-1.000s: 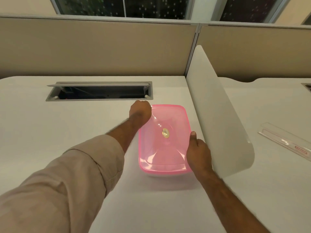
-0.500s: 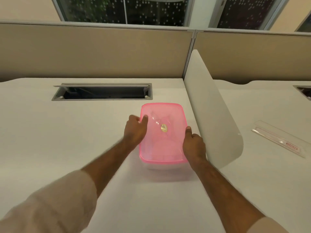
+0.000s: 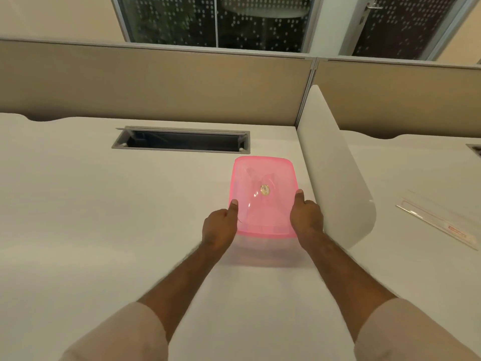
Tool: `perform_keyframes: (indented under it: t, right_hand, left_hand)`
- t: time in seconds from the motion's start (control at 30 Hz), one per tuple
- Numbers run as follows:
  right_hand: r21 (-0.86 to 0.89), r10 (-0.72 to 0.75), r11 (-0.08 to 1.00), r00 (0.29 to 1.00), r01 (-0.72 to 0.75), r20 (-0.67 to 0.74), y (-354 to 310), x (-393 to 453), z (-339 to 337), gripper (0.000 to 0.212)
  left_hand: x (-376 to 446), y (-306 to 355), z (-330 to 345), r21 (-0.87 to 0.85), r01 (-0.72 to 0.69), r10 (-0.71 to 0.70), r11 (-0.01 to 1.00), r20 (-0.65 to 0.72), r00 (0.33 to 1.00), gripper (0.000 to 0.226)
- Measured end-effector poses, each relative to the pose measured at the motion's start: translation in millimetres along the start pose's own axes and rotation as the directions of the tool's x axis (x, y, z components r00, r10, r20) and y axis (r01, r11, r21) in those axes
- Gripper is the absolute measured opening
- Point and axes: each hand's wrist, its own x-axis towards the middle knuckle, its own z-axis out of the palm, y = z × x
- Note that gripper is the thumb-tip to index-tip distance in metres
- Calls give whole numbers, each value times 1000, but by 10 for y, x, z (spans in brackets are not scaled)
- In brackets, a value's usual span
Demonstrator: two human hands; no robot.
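A clear plastic container with a translucent pink lid (image 3: 263, 178) sits on the white desk (image 3: 104, 230), close to the divider. A small round sticker marks the lid's middle. My left hand (image 3: 220, 226) grips the container's near left side, thumb lying on the lid's edge. My right hand (image 3: 305, 220) grips the near right side the same way, thumb on the lid. The fingers of both hands are hidden beside the container.
A white curved divider panel (image 3: 335, 173) stands just right of the container. An open grey cable slot (image 3: 182, 139) lies in the desk behind it. A clear ruler (image 3: 440, 225) lies on the neighbouring desk at right. Beige partition walls close off the back.
My left hand slid from the lid's far left corner back to the near left side. My right hand stayed at the near right edge. The container remains on the desk.
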Motion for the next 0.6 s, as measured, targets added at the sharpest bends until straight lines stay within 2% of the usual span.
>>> perform_keyframes:
  t: [0.2,0.27,0.37,0.43,0.47,0.53,0.6]
  right_hand:
    - [15,23,1000,999,-24,28,-53,-82,-78,71]
    - [81,92,992,990,-101,103,-69,-64,-115,72]
    - [278,212,914,931,-297,296,-69,-90,-219,63]
    - [311,196,900,920,-306,338,-37,-93,-287,57]
    - [295,165,919,933,-263,319,-25,-95,-307,59]
    - [177,68,979,980,-102,188,15,-169,-308,65]
    - [-32,-114,993,991,112,-68,53,-311,-283,63]
  left_hand:
    - [-68,47,-42,-42,55,-53,998,44,998,63]
    - [-73,76,-72,-77,124,-117,989,94,989,63]
    - [-122,56,-206,-228,285,-225,931,254,941,64]
    - [-164,-17,-309,-238,312,-236,920,298,925,68]
    - [-176,-76,-354,-229,309,-238,923,291,927,71]
    - [-207,-205,-480,-164,277,-233,947,245,941,75]
    - [-238,-363,-622,-38,164,-160,986,101,982,73]
